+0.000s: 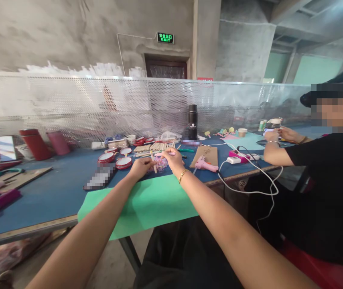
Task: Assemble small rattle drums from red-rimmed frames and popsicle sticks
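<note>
My left hand (pixel 143 167) pinches a flat wooden stick (pixel 153 162), held upright over the table. Close beside it, my right hand (pixel 174 159) is closed around a pink pen-like tool (pixel 162 154) that points toward the stick. Its exact kind is too small to tell. Beneath both hands lies a heap of small pink and purple pieces (pixel 161 164). A green sheet (pixel 147 206) hangs over the table's front edge under my forearms. Several small red-rimmed drums (pixel 123 163) stand left of my left hand. Behind my hands is a bundle of wooden sticks (pixel 167 147).
A pink glue gun (pixel 206 164) rests on cardboard (pixel 210 152) at right, near white cables and a purple power strip (pixel 242 157). A phone (pixel 100 176) lies at left. A black thermos (pixel 192 122) stands behind. A co-worker (pixel 324 172) sits at right.
</note>
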A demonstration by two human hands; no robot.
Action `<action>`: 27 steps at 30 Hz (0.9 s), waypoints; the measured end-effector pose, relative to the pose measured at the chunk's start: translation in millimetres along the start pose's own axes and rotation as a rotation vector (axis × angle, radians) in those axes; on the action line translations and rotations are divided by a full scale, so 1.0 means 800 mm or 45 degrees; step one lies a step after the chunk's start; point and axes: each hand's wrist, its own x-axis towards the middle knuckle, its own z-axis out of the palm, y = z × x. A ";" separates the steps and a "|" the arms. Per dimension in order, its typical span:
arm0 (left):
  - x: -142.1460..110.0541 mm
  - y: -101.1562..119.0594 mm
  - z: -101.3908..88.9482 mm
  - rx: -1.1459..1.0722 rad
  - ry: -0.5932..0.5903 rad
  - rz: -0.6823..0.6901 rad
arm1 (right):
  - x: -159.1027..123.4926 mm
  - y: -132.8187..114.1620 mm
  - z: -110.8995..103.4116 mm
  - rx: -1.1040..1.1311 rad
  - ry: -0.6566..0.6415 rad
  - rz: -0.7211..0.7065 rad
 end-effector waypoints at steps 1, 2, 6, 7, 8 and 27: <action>0.000 0.000 0.000 0.001 0.001 -0.001 | 0.000 0.000 0.000 0.003 -0.003 -0.002; 0.000 -0.001 0.000 0.002 0.002 -0.003 | 0.000 0.001 0.000 0.008 -0.015 -0.003; 0.001 -0.002 0.000 0.001 0.007 -0.005 | 0.000 0.000 0.001 0.013 -0.049 -0.002; 0.001 -0.002 0.001 0.000 0.008 -0.003 | 0.000 0.000 0.000 0.008 -0.038 0.000; 0.001 -0.002 0.001 -0.002 0.009 0.000 | -0.001 -0.001 0.000 0.003 -0.022 0.001; -0.001 0.004 -0.001 -0.006 -0.010 0.011 | -0.001 -0.003 0.000 0.008 -0.022 0.009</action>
